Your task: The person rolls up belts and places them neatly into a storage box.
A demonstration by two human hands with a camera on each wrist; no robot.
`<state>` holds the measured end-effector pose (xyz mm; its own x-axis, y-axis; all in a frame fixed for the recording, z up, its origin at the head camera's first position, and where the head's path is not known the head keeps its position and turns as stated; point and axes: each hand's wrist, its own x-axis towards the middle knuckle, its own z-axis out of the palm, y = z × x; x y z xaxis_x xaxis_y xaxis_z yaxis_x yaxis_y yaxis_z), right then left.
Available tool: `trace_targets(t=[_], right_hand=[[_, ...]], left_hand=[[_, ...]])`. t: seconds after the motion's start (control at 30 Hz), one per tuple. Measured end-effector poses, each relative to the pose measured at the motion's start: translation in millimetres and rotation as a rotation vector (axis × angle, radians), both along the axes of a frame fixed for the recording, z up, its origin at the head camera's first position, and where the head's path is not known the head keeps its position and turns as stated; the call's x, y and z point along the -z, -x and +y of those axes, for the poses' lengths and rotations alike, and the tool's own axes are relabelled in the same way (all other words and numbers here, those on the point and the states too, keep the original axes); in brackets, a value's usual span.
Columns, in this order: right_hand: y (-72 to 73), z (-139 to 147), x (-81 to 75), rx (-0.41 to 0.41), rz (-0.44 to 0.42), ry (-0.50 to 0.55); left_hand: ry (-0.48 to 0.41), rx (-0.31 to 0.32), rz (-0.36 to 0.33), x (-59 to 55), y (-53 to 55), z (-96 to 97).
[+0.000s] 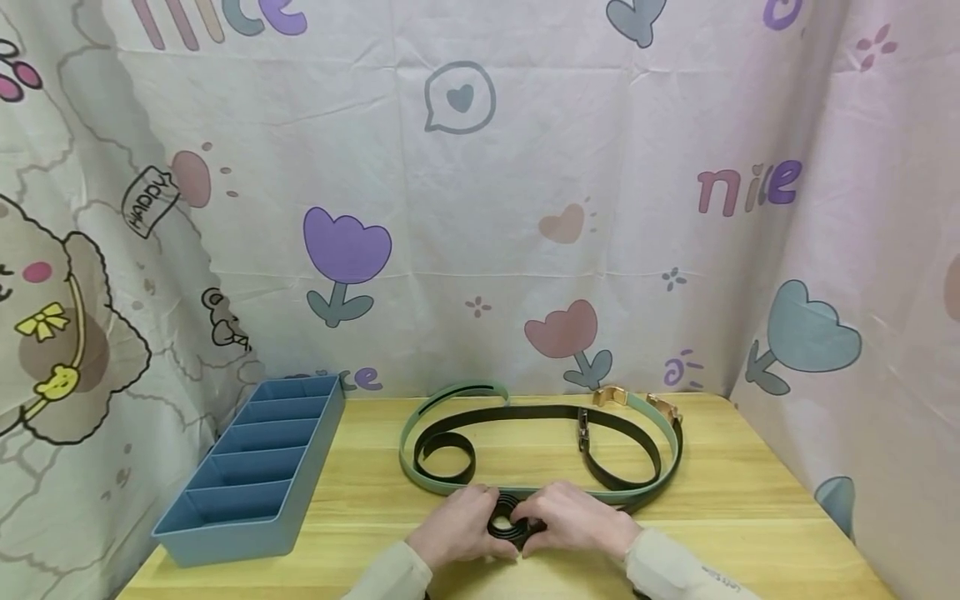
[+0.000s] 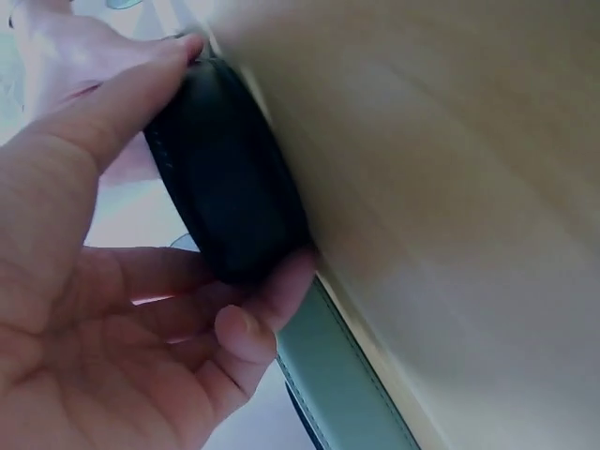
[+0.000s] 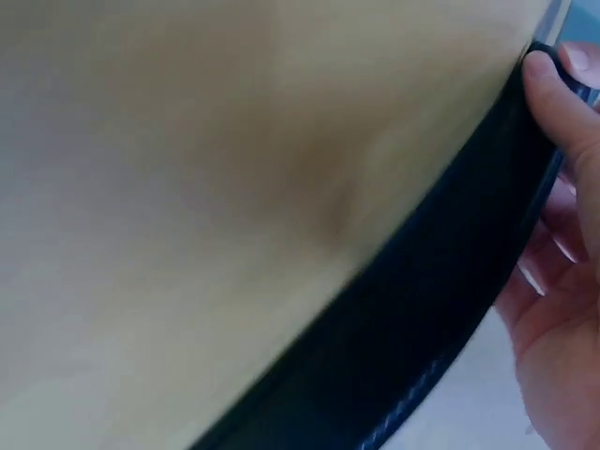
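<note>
Both hands are around a black belt, its end wound into a tight coil [image 1: 507, 534] standing on edge near the table's front. My left hand [image 1: 459, 527] grips the coil's left side, thumb and fingers curled round it; the left wrist view shows the dark outer face of the coil [image 2: 225, 178] between them. From the right, my right hand [image 1: 576, 518] pinches the same belt. A loose black length [image 3: 403, 300] runs away from the right fingers in the right wrist view. Behind the hands lies a green belt [image 1: 525, 490], close to the coil.
Another black belt [image 1: 525, 412] with a dark metal buckle [image 1: 583, 429] lies inside the green loop. Gold buckles [image 1: 611, 396] are at the back right. A blue divided tray [image 1: 296, 508] stands on the left of the wooden table [image 1: 367, 450]. Printed cloth [image 1: 480, 208] hangs behind.
</note>
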<state>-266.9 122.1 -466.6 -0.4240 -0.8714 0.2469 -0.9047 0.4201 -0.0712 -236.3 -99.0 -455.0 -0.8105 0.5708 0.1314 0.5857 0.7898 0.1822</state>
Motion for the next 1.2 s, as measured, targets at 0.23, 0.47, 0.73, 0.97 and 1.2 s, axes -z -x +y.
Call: trace_targets(t=[0.23, 0.47, 0.73, 0.97, 1.2], right_hand=[[2.4, 4.2, -2.8, 0.027, -0.041, -0.022], [0.9, -1.4, -0.7, -0.003, 0.039, 0.023], [2.4, 8.5, -4.9, -0.009, -0.131, 0.010], [1.0, 3.1, -6.7, 0.031, -0.058, 0.008], [1.4, 6.6, -7.1, 0.013, -0.134, 0.007]], left_hand=[[-0.017, 0.053, -0.083, -1.5, 6.4, -1.7], [0.000, 0.015, -0.005, 0.4, 2.2, 3.1], [0.011, 0.042, -0.018, -0.4, 5.8, 6.2], [0.020, 0.019, -0.009, 1.5, 3.3, 12.1], [0.018, 0.026, 0.036, 4.7, 3.4, 14.0]])
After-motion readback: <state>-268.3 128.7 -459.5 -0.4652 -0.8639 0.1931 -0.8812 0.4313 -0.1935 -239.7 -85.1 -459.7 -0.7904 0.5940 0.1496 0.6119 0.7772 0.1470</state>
